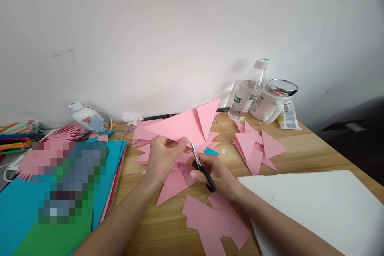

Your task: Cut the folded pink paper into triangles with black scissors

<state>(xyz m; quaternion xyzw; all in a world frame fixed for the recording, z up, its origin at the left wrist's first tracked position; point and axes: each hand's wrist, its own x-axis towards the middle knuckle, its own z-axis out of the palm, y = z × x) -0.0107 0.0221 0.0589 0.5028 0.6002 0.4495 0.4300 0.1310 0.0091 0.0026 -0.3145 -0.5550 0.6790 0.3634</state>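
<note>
My left hand (pixel 163 156) pinches the lower edge of a folded pink paper (pixel 180 126), which is raised above the table with a flap at its right end. In my right hand (pixel 216 174) is a pair of scissors (pixel 207 178) with black handles, fingers wrapped round them. Their blades point up and lie close to the paper's lower edge; whether they touch it I cannot tell. Beneath my hands lie more cut pink pieces (pixel 172 186). Nearer me are pink strips and scraps (pixel 207 218). A heap of pink triangles (pixel 247 146) sits to the right.
A white board (pixel 309 204) covers the right front of the wooden table. Behind stand a water bottle (pixel 247 92) and a white mug (pixel 265 106). Blue and green sheets (pixel 18 208) lie at left, near a white bottle (pixel 88 118) and colourful sticks (pixel 18 136). The wall closes off the back.
</note>
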